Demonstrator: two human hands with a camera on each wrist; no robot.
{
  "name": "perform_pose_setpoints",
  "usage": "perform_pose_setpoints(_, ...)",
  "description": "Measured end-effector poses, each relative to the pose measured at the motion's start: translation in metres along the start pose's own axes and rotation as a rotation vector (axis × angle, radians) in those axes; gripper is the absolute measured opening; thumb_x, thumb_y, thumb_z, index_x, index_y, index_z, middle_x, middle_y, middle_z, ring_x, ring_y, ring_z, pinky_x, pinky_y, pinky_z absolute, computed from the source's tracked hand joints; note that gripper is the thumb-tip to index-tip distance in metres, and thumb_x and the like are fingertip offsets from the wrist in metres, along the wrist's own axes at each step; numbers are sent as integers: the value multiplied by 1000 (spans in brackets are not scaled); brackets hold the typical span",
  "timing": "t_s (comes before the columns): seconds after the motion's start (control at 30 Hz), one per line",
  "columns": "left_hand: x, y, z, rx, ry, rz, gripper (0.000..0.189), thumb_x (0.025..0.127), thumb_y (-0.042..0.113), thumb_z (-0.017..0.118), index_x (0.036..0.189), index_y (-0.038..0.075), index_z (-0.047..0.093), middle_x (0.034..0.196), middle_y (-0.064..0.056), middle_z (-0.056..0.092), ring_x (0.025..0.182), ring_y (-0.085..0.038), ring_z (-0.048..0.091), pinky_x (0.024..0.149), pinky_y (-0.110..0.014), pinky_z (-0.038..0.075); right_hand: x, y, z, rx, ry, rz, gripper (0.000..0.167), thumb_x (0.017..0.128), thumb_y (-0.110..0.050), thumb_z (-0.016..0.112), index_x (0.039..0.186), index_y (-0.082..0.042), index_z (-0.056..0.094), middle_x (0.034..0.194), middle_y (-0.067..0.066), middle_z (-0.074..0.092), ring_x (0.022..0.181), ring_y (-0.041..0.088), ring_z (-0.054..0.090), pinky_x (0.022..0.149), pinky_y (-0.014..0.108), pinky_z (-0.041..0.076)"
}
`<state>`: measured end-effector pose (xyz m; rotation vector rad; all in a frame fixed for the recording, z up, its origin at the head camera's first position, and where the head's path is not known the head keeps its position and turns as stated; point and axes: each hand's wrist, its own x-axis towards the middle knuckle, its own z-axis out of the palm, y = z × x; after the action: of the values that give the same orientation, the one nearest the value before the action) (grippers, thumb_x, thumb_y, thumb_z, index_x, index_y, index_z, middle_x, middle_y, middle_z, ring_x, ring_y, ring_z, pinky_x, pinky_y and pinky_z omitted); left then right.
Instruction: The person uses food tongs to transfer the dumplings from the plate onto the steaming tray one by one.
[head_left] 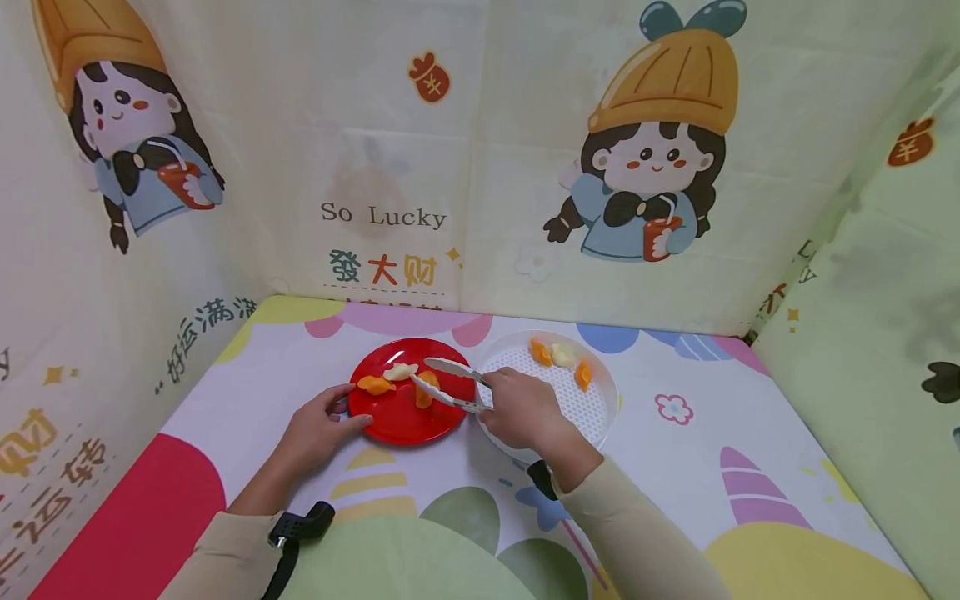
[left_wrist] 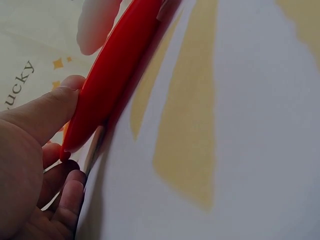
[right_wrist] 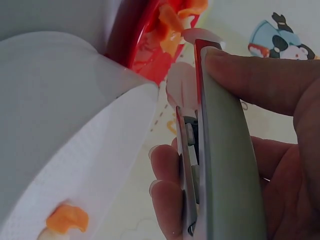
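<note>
My left hand [head_left: 318, 429] grips the left rim of a red plate [head_left: 390, 423], thumb on top and fingers curled at the edge beneath. Two orange dumpling-shaped pieces [head_left: 377, 385] and a cream one [head_left: 401, 372] lie on the plate. Metal tongs with pale tips [head_left: 448, 367] are held in my right hand [head_left: 525, 408], thumb on one arm and fingers round the other. Their tips are spread apart over the plate, around the orange piece [head_left: 424, 400] nearer its middle. In the right wrist view the tongs [right_wrist: 225, 145] point toward the red plate [right_wrist: 145, 55].
A white round basket [head_left: 613, 400] with a perforated bottom stands right beside the plate, under my right hand. Two orange pieces [head_left: 583, 375] and a cream one [head_left: 562, 355] lie at its far side. The patterned tabletop [head_left: 660, 475] ends at printed cloth walls [head_left: 517, 167].
</note>
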<state>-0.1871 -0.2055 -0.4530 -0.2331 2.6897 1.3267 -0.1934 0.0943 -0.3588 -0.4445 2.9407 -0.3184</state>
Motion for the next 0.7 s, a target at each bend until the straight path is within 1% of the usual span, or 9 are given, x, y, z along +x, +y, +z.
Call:
perform_pose_setpoints(0.1, 0, 0, 0, -2, -4, 1, 90, 81, 40, 83, 152, 8, 39, 140, -24, 47, 121, -42, 46, 79, -40, 59, 0, -3, 1, 13, -2, 2, 66, 78, -29, 85, 137, -12, 60, 126, 6, 64, 107, 23, 60, 79, 45, 57)
perform_pose_setpoints(0.17, 0, 0, -1, -3, -5, 2, 90, 80, 40, 83, 152, 8, 39, 140, -24, 47, 122, -42, 46, 78, -40, 59, 1, -5, 2, 16, -3, -2, 66, 78, -29, 86, 136, -12, 60, 125, 7, 64, 106, 23, 60, 79, 45, 58)
perform_pose_setpoints(0.3, 1, -1, 0, -6, -5, 6, 90, 80, 40, 83, 152, 8, 39, 140, -24, 47, 122, -42, 45, 78, -40, 59, 1, -8, 3, 7, -6, -12, 64, 78, -30, 86, 133, -11, 61, 120, 7, 65, 98, 21, 60, 75, 42, 58)
perform_pose_setpoints(0.47, 1, -3, 0, -9, -8, 11, 90, 81, 40, 83, 152, 7, 39, 141, -24, 46, 123, -42, 46, 80, -41, 59, 2, -9, 8, 13, -39, -31, 64, 74, -30, 88, 130, -11, 64, 109, 4, 65, 88, 18, 58, 68, 35, 57)
perform_pose_setpoints(0.53, 1, -3, 0, -10, -10, 11, 90, 81, 40, 82, 152, 8, 39, 141, -24, 46, 123, -42, 45, 80, -41, 59, 1, -9, 10, 20, -43, -42, 63, 73, -29, 89, 129, -11, 65, 107, 3, 66, 86, 17, 58, 66, 33, 57)
perform_pose_setpoints(0.7, 1, -2, 0, -7, -5, 16, 89, 81, 40, 82, 152, 7, 39, 141, -24, 47, 122, -42, 46, 79, -41, 59, -4, -6, 8, 28, -25, -56, 57, 77, -28, 86, 128, -11, 66, 111, 3, 67, 89, 18, 58, 69, 36, 57)
